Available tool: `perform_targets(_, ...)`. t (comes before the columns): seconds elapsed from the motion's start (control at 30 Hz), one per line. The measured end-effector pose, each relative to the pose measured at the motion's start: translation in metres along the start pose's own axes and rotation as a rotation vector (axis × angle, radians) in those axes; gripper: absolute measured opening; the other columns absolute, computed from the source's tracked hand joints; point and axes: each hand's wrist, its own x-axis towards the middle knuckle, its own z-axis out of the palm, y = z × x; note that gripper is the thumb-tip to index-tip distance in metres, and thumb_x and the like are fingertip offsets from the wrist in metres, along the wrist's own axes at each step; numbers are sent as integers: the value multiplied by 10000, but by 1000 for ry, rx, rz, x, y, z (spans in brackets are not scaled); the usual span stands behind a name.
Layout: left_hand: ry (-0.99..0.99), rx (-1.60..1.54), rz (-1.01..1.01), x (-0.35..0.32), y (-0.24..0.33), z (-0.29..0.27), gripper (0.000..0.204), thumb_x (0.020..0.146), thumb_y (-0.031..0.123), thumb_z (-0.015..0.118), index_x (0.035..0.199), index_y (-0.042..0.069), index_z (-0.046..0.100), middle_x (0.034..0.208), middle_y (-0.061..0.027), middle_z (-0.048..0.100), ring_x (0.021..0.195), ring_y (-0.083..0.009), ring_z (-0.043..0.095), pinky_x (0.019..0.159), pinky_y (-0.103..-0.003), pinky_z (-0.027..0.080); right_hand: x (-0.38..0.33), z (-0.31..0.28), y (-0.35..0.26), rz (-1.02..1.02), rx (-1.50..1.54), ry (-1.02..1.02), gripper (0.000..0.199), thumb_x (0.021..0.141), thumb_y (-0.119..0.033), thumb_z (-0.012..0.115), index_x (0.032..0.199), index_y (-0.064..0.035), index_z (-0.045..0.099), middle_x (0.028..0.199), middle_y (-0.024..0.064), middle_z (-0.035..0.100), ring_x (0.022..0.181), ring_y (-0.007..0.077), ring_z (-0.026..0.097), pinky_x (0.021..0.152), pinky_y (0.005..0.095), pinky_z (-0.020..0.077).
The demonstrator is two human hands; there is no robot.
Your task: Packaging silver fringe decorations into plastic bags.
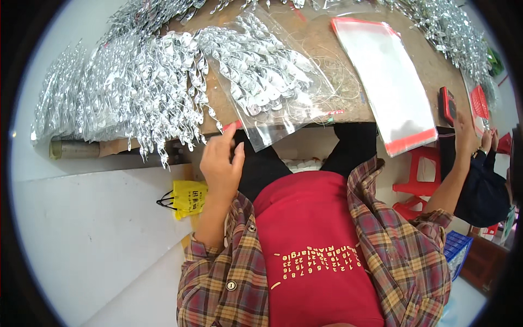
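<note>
looks like one silver bundle (pixel 261 71) is bagged, loose strands (pixel 120 82) beside the clear bag (pixel 265 134) left unpacked; left hand (pixel 221 163) half-curled, right hand (pixel 464 137) unclear, grips can't be told

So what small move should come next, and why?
Probably bring the right hand over to steady the clear bag: its near end overhangs the table, only the left hand is near it, and the right is beside a red-rimmed device.

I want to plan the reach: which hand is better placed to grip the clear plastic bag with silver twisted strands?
Probably the left hand: it is beside the bag; the right hand is farther, near the black rectangular device with red edges.
</note>
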Motion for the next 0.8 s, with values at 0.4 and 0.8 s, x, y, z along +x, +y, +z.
perform_targets(0.4, -99, 33, 600, 42, -15, 39, 478, 791, 81, 655, 1252, 198, 599, 1374, -81, 496, 1254, -322, 460, 1034, -448, 369, -74, 62, -329, -699, 449, -199, 493, 652, -81, 763, 1121, -178, 643, 1302, 92, 519, 1175, 294, 498, 963, 416, 380)
perform_targets(0.8, -96, -459, 228, 52, -2, -6, 297, 992, 126, 439, 1210, 8, 603, 1248, -122, 605, 1274, -274, 483, 1083, -369, 322, -102, 98, -341, -495, 661, -69, 676, 672, -104, 784, 1272, -68, 475, 1354, 147, 482, 1227, 340, 458, 1060, 468, 310)
